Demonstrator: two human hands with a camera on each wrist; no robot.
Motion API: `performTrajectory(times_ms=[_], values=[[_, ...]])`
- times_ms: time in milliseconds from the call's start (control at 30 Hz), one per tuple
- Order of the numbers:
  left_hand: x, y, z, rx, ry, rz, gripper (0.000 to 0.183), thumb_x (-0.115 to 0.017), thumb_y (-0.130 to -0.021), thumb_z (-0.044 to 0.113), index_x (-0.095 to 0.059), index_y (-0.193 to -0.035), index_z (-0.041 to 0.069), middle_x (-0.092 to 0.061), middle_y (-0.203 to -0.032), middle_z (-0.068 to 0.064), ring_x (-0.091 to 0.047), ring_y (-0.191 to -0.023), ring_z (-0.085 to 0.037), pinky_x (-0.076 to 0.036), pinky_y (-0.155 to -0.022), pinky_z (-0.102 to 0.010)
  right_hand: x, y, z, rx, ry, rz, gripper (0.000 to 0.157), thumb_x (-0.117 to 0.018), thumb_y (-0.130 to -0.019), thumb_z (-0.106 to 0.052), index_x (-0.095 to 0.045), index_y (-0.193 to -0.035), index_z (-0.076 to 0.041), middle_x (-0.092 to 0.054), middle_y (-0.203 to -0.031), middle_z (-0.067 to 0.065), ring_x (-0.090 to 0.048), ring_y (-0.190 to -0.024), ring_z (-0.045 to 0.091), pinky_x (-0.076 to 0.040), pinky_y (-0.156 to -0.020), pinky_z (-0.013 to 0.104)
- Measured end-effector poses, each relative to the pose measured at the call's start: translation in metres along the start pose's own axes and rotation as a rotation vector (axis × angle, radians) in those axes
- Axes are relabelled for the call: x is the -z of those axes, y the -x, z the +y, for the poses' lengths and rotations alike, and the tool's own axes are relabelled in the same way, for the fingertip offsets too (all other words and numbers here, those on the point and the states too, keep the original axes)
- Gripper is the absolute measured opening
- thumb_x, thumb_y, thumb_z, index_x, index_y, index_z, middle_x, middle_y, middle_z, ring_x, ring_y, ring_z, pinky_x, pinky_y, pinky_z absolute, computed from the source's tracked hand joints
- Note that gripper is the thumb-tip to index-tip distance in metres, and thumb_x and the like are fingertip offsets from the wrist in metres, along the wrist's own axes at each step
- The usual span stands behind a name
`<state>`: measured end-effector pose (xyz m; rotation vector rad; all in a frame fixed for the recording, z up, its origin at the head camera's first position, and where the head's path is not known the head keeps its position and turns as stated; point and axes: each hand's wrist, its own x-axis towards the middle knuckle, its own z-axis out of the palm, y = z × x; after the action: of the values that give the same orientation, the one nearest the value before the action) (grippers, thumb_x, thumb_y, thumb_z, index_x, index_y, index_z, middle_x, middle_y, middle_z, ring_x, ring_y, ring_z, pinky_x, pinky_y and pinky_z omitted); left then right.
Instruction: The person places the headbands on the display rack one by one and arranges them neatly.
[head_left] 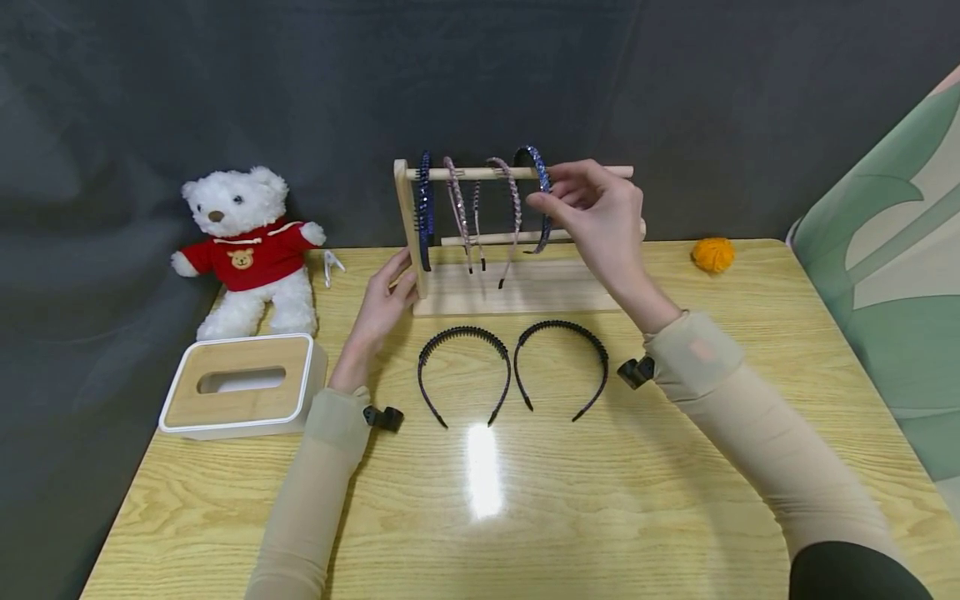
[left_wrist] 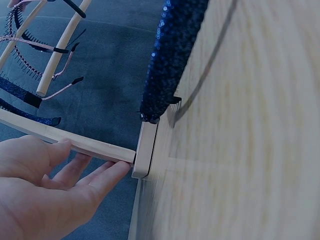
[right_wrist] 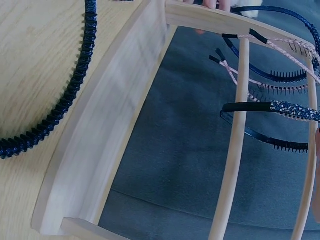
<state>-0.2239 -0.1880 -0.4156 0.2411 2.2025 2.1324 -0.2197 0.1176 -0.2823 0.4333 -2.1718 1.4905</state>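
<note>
Wide wooden table [head_left: 570, 517] in front of us, and up at twelve o'clock stands the wooden rack [head_left: 555, 300], a post [head_left: 408, 225] at its left end and its top bar [head_left: 482, 173] running off to the right. White teddy bear [head_left: 251, 262] in a red jumper sits at ten o'clock, tissue box [head_left: 232, 354] at nine. Now the hands: the left hand [head_left: 382, 304], at ten, has its fingers against the post; whether they close round it, I can't tell. Over at one o'clock, the right hand [head_left: 600, 208] is the busy one, thumb and fingers pinching the sparkly blue headband [head_left: 545, 179], which hangs over the top bar. To its nine o'clock on that bar come the pink headbands [head_left: 513, 196], then a navy headband [head_left: 425, 208] by the post. Two dark headbands [head_left: 463, 331] lie side by side on the table, at the rack's six. Orange yarn ball [head_left: 713, 255] at two, little white clip [head_left: 330, 267] at ten. The step in hand, I'd judge, is settling that blue one in its spot; the next move seems to call for a steady rack and a gentle release, without nudging the pink neighbour.
</note>
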Motion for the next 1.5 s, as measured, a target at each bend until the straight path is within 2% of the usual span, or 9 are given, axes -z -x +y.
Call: performTrajectory(times_ms=[667,800,900,1133,1500], values=[[0.0,0.0,0.0,0.0,0.01,-0.003,0.054,-0.042,-0.116,0.004,-0.03,-0.169,0.005,-0.032,-0.171,-0.019,-0.043,-0.15,-0.041,-0.044,-0.122,-0.044,-0.007,0.005,0.012,0.058,0.043,0.013,0.034,-0.09,-0.09,-0.018,-0.079,-0.118,-0.003,-0.078,-0.093,0.007,-0.07,-0.076,0.004,-0.06,-0.07,0.017],[0.0,0.0,-0.001,0.001,0.006,-0.001,0.054,-0.042,-0.116,0.005,-0.03,-0.169,0.006,-0.032,-0.171,-0.019,-0.043,-0.149,-0.04,-0.044,-0.121,-0.045,-0.006,0.005,0.013,0.064,0.046,0.013,0.033,-0.09,-0.09,-0.018,-0.08,-0.119,-0.004,-0.079,-0.096,0.007,-0.071,-0.077,0.004,-0.061,-0.066,0.017],[0.0,0.001,-0.001,0.001,-0.001,0.001,0.054,-0.042,-0.116,0.005,-0.029,-0.169,0.007,-0.032,-0.171,-0.018,-0.043,-0.15,-0.041,-0.044,-0.121,-0.045,-0.005,0.006,0.013,0.056,0.035,0.011,0.032,-0.09,-0.091,-0.017,-0.08,-0.119,-0.004,-0.078,-0.097,0.008,-0.071,-0.076,0.004,-0.061,-0.062,0.017],[0.0,0.0,0.0,0.002,-0.01,0.006,0.054,-0.042,-0.116,0.005,-0.03,-0.169,0.006,-0.032,-0.171,-0.019,-0.043,-0.15,-0.041,-0.044,-0.121,-0.045,-0.003,0.007,0.012,0.033,-0.007,-0.006,0.031,-0.088,-0.093,-0.015,-0.079,-0.12,-0.004,-0.078,-0.099,0.007,-0.072,-0.076,0.007,-0.064,-0.063,0.02],[0.001,-0.001,0.0,0.006,0.002,0.002,0.054,-0.043,-0.116,0.007,-0.031,-0.169,0.006,-0.033,-0.171,-0.018,-0.043,-0.15,-0.041,-0.043,-0.122,-0.046,0.003,0.012,0.014,0.064,-0.009,-0.004,0.026,-0.084,-0.096,-0.011,-0.078,-0.119,-0.001,-0.08,-0.105,0.012,-0.072,-0.075,0.004,-0.065,-0.065,0.021]])
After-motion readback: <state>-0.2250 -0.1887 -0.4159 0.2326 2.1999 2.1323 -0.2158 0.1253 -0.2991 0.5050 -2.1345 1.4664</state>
